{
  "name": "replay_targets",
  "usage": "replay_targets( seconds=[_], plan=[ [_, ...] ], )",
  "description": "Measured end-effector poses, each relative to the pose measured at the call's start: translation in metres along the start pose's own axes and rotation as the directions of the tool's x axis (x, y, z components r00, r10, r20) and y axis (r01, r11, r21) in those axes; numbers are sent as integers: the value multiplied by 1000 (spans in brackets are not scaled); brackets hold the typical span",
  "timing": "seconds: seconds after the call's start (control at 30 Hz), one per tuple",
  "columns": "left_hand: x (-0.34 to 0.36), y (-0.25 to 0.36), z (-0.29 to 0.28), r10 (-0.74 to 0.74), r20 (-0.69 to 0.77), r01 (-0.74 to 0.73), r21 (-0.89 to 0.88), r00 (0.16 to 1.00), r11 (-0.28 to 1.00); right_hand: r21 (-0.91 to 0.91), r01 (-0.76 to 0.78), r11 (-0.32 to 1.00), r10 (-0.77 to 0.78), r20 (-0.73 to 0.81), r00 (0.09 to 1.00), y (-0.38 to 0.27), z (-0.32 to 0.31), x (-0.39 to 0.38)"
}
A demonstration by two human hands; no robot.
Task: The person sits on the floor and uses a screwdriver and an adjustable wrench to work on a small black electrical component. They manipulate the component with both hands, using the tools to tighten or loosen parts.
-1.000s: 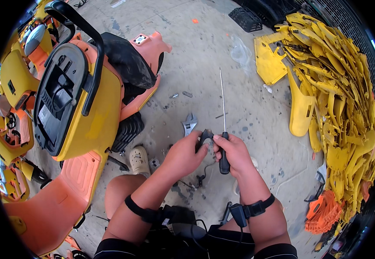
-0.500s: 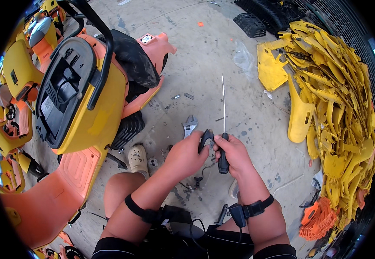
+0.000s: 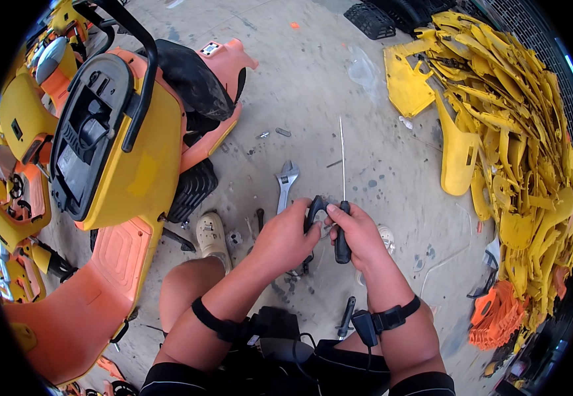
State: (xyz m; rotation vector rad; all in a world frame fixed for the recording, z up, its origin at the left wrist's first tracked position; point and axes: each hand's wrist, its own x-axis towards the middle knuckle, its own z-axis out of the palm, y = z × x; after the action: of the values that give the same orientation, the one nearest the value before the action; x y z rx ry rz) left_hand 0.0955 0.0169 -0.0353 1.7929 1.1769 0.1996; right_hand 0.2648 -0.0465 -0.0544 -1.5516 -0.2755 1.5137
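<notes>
In front of me, my left hand is closed around a small black curved part, whose exact kind I cannot make out. My right hand grips the black handle of a long, thin screwdriver, its shaft pointing away from me. That hand's thumb and fingertips also meet the right side of the curved part. The screwdriver's tip is in the air, apart from the part. On the floor just beyond my left hand lies an adjustable wrench, its lower end hidden by the hand.
A yellow and orange scooter stands to my left, with more behind it. Yellow plastic panels are heaped at the right, beside orange pieces. Two small metal pieces and a clear plastic bag lie on the concrete floor.
The view has shifted slightly, so the scooter and panel heap appear higher and more of the wrench shows. Both hands keep their grip, almost unmoved in the picture.
</notes>
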Motion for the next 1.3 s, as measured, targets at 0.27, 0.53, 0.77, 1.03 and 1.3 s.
replay_targets(
  seconds=[0.27, 0.53, 0.77, 1.03, 1.3],
  plan=[
    [-22, -4, 8, 4, -11, -4, -14, 1000, 1000, 2, 31, 1000, -31, 0, 1000, 15, 1, -14],
    [-36, -7, 14, -14, -50, 13, -12, 999, 1000, 30, 30, 999, -30, 6, 1000, 25, 3, -22],
    [-40, -10, 26, 13, -134, -12, 11, 991, 1000, 4, 26, 1000, -26, 14, 1000, 22, -1, -28],
    [-43, -2, 29, -48, -106, 43, -55, 993, 998, -3, 45, 999, -45, 29, 999, 26, -7, -30],
    [-46, -2, 31, -98, -99, 85, -128, 990, 988, 18, 67, 998, -68, 35, 997, 29, -6, -31]
  ],
)
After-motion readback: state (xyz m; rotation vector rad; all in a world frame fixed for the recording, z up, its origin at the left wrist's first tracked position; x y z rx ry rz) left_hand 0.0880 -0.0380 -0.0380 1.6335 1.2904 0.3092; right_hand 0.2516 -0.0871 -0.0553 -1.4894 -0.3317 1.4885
